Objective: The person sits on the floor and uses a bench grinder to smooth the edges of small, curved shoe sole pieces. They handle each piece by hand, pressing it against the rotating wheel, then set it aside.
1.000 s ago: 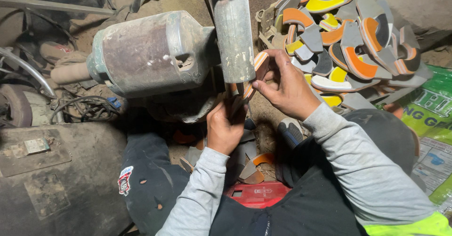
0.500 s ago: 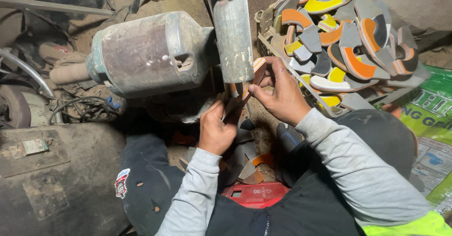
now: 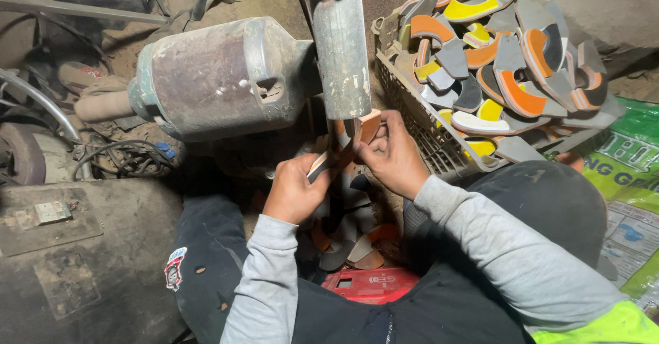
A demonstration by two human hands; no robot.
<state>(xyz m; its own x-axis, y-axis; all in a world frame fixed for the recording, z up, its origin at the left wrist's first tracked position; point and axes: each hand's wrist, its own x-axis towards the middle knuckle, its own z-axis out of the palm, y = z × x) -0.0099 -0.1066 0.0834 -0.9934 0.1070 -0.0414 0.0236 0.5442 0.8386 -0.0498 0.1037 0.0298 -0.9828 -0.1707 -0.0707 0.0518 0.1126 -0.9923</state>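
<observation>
Rusty grey metal marks the motor (image 3: 220,76) at far left, its upright belt housing (image 3: 341,42) rising at centre. To the right, a wire basket (image 3: 412,110) holds grey, orange and yellow shoe-sole pieces (image 3: 508,62) within reach. Both hands press one sole piece (image 3: 343,148) against the housing's lower end: left hand (image 3: 295,189) fingers closed on its near end, right hand (image 3: 391,155) fingers pinching the far end, seemingly to steady it.
</observation>
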